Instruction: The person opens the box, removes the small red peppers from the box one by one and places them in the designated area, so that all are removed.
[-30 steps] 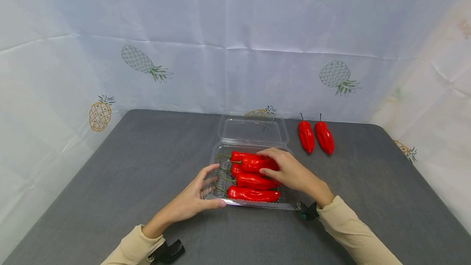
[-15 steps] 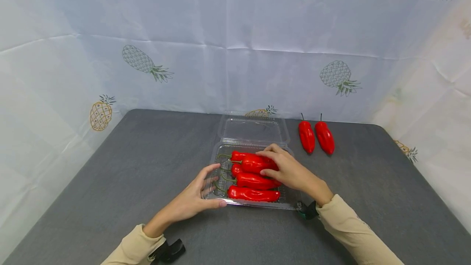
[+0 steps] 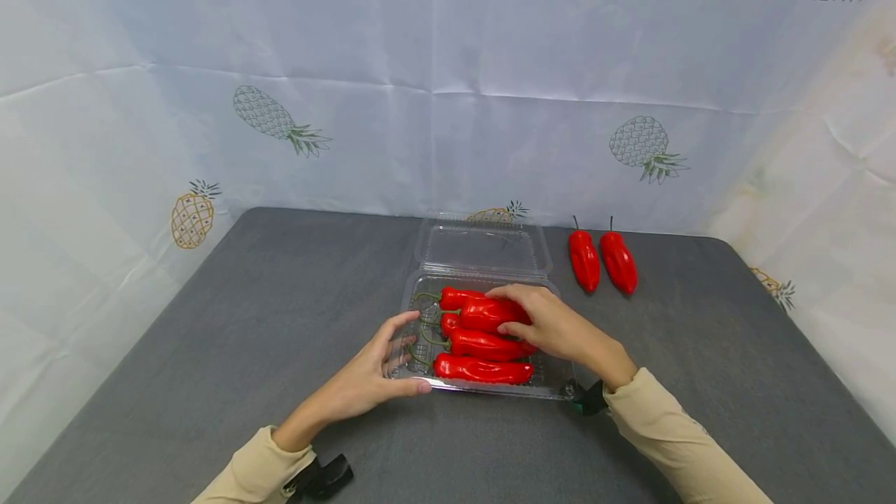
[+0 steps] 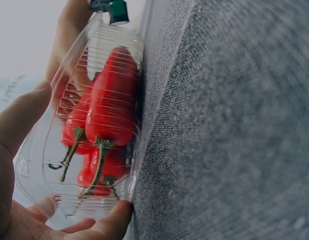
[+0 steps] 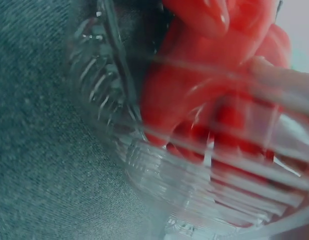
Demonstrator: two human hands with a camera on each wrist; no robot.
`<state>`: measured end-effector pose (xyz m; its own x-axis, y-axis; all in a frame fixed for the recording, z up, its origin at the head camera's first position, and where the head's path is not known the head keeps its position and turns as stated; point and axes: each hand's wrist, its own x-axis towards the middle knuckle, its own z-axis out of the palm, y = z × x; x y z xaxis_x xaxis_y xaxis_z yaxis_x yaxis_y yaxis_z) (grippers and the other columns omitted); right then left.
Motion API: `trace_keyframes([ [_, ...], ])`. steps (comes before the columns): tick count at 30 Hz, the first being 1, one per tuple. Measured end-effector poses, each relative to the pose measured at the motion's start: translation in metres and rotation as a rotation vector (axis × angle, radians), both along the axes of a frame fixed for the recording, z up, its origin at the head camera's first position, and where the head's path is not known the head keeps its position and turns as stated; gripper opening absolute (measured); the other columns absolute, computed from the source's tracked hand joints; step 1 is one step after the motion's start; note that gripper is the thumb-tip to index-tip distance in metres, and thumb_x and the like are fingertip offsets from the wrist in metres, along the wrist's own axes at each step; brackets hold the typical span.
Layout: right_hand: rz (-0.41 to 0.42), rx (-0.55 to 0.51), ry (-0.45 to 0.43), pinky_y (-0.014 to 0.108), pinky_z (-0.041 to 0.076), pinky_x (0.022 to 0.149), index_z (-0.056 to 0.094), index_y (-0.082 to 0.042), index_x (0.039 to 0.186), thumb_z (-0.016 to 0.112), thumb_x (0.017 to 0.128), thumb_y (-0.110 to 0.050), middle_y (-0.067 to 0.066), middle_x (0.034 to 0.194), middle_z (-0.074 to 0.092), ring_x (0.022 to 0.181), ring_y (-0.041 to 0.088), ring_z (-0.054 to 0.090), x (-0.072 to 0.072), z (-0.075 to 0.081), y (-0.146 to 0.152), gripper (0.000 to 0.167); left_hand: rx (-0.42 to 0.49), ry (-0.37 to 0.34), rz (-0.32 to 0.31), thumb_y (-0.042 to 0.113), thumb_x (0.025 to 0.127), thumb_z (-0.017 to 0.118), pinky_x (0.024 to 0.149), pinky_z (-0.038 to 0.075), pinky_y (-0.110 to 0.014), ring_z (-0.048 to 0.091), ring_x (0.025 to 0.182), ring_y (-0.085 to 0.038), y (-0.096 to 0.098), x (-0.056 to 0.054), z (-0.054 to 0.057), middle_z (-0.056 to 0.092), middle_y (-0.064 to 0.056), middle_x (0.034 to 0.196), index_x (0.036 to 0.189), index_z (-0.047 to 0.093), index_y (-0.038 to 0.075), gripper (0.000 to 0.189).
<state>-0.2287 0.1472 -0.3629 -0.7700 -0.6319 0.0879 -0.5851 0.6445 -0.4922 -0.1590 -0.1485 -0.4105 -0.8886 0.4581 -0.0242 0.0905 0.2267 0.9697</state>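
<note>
A clear plastic clamshell container [image 3: 553,387] sits on the table with its lid [image 3: 483,247] folded back. Several red peppers [image 3: 483,369] lie in it, their green stems toward the left. My right hand [image 3: 553,321] is over the container's right side, thumb and fingers around the blunt end of the uppermost red pepper [image 3: 483,314], which rests on others. My left hand [image 3: 367,379] holds the container's front left corner, thumb along the front rim and fingers at the left side. The left wrist view shows the peppers [image 4: 112,100] through the clear wall.
Two more red peppers [image 3: 583,260] lie side by side at the back right of the grey table [image 3: 294,294], stems toward the back. A white cloth [image 3: 532,45] with pineapple prints hangs behind the table.
The pepper under my right hand has settled very slightly lower, and that hand's fingers have shifted a little. My left hand and the container stay in place.
</note>
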Motion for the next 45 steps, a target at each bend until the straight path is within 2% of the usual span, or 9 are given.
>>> trace_keyframes([
  [7, 0.007, 0.003, -0.009, 0.035, 0.06, 0.087, 0.057, -0.005, 0.135, 0.076, 0.086, -0.009, 0.009, 0.123, 0.067, 0.102, 0.019, 0.064, 0.003, 0.004, 0.002, 0.053, -0.002, -0.003, 0.0, 0.022, 0.084, 0.08, 0.117, 0.035, -0.054, 0.027, 0.149, -0.038, 0.001, 0.0, 0.0, 0.014, -0.011, 0.165, 0.156, 0.017, 0.016, 0.096],
  [16, -0.018, -0.048, -0.032, 0.028, 0.061, 0.082, 0.056, -0.004, 0.136, 0.075, 0.086, -0.008, 0.01, 0.123, 0.067, 0.097, 0.016, 0.064, 0.004, 0.012, 0.004, 0.053, -0.002, 0.003, 0.001, 0.021, 0.085, 0.079, 0.117, 0.035, -0.054, 0.028, 0.149, -0.039, 0.002, 0.001, 0.0, 0.016, -0.012, 0.165, 0.156, 0.018, 0.014, 0.094],
  [35, -0.065, -0.078, 0.018, 0.027, 0.061, 0.081, 0.056, -0.005, 0.136, 0.076, 0.086, -0.009, 0.009, 0.122, 0.068, 0.098, 0.019, 0.067, 0.001, 0.018, 0.018, 0.054, 0.001, 0.01, -0.009, 0.021, 0.087, 0.078, 0.117, 0.034, -0.056, 0.028, 0.148, -0.041, 0.001, 0.0, 0.001, 0.016, -0.014, 0.164, 0.155, 0.018, 0.011, 0.091],
  [45, -0.11, -0.111, 0.014, 0.026, 0.061, 0.076, 0.056, -0.006, 0.137, 0.076, 0.087, -0.011, 0.01, 0.122, 0.068, 0.099, 0.02, 0.068, 0.001, 0.022, 0.029, 0.054, -0.009, -0.008, 0.009, 0.021, 0.085, 0.079, 0.118, 0.033, -0.053, 0.029, 0.149, -0.036, 0.001, 0.0, 0.001, 0.016, -0.01, 0.165, 0.156, 0.018, 0.015, 0.094],
])
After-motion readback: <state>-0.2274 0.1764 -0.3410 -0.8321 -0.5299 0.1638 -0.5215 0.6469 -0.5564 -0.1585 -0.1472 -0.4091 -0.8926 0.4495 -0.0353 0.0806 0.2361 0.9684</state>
